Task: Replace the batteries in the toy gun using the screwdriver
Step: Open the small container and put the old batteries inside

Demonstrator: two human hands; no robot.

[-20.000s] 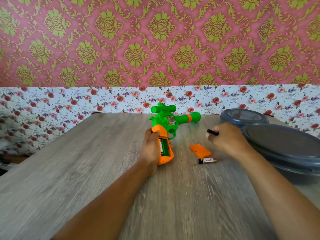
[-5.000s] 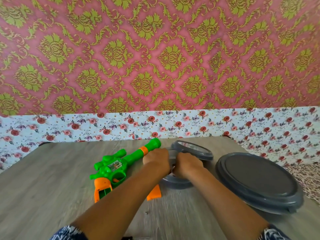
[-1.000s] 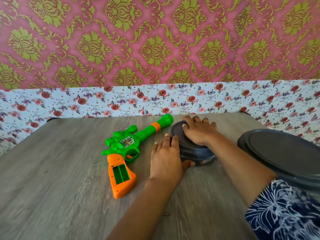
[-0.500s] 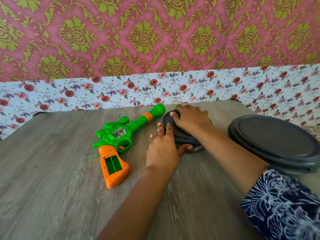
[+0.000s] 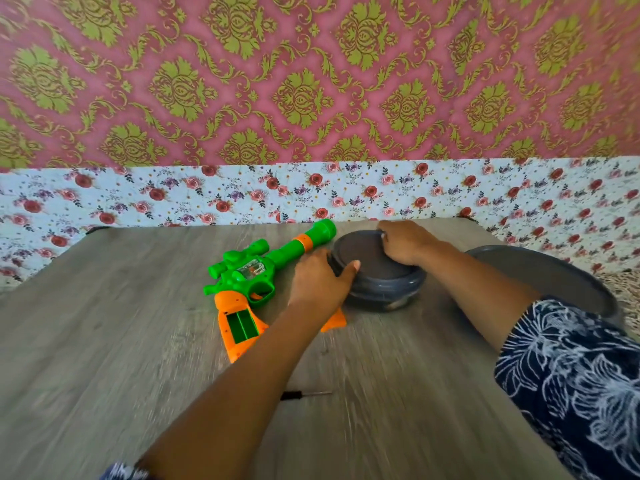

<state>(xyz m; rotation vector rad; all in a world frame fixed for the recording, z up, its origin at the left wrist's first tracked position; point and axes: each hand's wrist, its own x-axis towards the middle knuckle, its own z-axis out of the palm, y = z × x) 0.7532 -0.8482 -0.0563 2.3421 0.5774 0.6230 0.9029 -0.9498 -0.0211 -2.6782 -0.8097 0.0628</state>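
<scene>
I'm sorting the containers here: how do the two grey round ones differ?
The small container sits mid-table beside the toy gun; the large container sits at the right edge, partly hidden behind the sleeve. The small one is much narrower across. Both hands grip the small one, left hand and right hand; nothing touches the large one. Both are grey, round and lidded.

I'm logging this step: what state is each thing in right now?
toy gun: lying flat, battery bay open and empty
battery cover: off, on the table
screwdriver: lying unused
small container: lid on, gripped by left hand and right hand
large container: lidded
</scene>
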